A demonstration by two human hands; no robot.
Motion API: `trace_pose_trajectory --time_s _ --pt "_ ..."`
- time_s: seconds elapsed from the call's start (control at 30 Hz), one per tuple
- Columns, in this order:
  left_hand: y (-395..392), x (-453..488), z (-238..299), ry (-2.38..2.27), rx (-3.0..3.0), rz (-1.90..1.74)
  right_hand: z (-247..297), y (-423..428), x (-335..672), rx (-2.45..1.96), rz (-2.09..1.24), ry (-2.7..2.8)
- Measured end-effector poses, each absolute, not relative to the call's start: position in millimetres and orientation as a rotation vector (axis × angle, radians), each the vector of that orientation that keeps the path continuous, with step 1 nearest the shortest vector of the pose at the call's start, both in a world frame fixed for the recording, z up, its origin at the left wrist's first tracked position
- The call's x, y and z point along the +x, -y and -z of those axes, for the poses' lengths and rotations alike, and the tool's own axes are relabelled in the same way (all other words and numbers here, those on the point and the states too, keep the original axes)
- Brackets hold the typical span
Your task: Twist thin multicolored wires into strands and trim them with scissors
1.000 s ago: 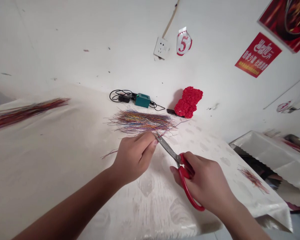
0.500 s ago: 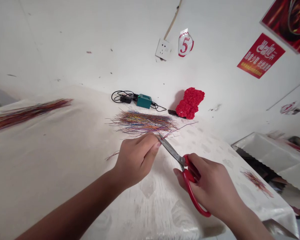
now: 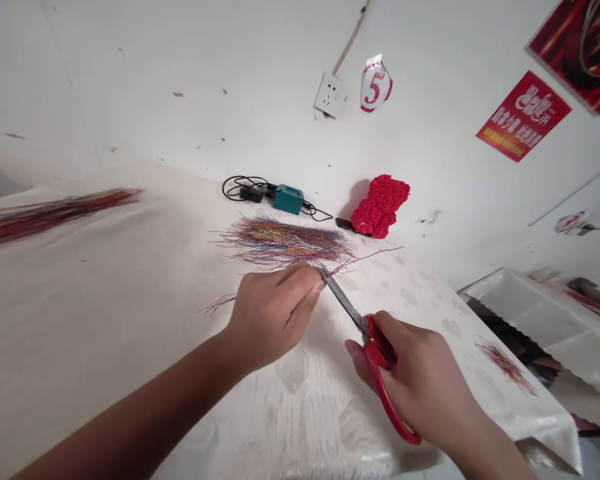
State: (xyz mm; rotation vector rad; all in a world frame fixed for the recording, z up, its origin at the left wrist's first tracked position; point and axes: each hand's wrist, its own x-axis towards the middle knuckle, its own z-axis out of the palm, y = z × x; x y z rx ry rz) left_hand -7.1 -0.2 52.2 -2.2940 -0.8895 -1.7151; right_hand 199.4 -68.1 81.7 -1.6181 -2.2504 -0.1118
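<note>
Right hand [image 3: 420, 387] grips red scissors [image 3: 350, 310]; left hand [image 3: 273, 313] pinches thin wires [image 3: 219, 304]; white tablecloth [image 3: 105, 320], socket [image 3: 330, 95] on wall [image 3: 180, 53].

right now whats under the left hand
A thin bunch of coloured strands pokes out to the left of the left hand, and the scissors reach its fingertips. How the strands sit inside the grip is covered.

A red "5" on the white tag [image 3: 375, 87] by the wall socket [image 3: 330, 95]; the red poster [image 3: 523, 115] has white script, too blurred to read.

Bright, even light, soft shadows, sharp centre, wide-angle bending at edges.
</note>
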Motion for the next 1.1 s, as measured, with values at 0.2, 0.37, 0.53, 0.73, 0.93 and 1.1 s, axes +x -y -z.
trace_pose_trajectory --time_s 0.2,0.37,0.53,0.73,0.93,1.1 --pt "0 -8 -53 0.893 -2.284 1.693 -80 71 201 -1.659 0.081 2.235" --pt "0 -8 -54 0.913 -2.271 1.66 -81 71 204 -1.728 -0.193 2.166" --pt "0 -9 -54 0.929 -2.226 1.603 -82 73 210 -1.768 -0.534 2.126" --pt "1 -10 -55 0.884 -2.159 1.444 -79 77 214 -1.675 -0.793 2.1" --pt "3 -9 -58 0.844 -2.13 1.402 -72 80 218 -1.614 -0.854 2.081" --pt "3 -8 -59 0.846 -2.134 1.408 -70 82 218 -1.626 -0.855 2.078"
